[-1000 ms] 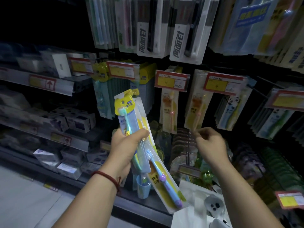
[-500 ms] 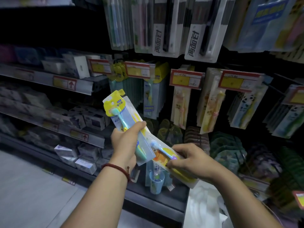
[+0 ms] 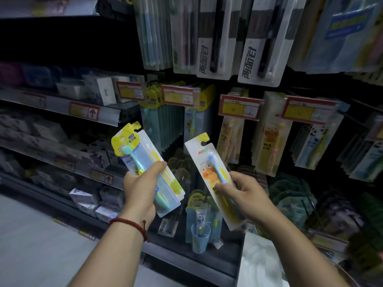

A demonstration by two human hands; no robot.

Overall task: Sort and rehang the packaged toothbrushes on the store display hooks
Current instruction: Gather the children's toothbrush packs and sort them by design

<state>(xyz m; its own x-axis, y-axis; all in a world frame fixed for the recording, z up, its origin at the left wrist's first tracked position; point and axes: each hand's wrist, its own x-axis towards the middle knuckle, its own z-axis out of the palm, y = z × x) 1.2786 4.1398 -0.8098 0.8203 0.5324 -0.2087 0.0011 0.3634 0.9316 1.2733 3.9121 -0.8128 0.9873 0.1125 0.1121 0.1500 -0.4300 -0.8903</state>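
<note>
My left hand (image 3: 143, 187) grips a small stack of packaged toothbrushes (image 3: 132, 146); the front pack has a yellow header card and a teal brush. My right hand (image 3: 244, 191) holds a single white pack with an orange frog and a blue brush (image 3: 204, 162), tilted with its hang tab up and to the left. The two packs are apart, in front of the display hooks. Matching yellow-headed packs (image 3: 154, 96) hang behind a price tag, and orange frog packs (image 3: 269, 137) hang further right.
Red and yellow price tags (image 3: 240, 108) front each hook. Long adult toothbrush packs (image 3: 261, 44) hang above. Boxed goods fill the shelves (image 3: 87, 108) on the left. A blue cup set (image 3: 200, 235) stands on the bottom ledge, and a white bag (image 3: 259, 262) sits lower right.
My right hand came in, took the frog pack from the stack in my left hand, and pulled it away to the right and up. The view has shifted left.
</note>
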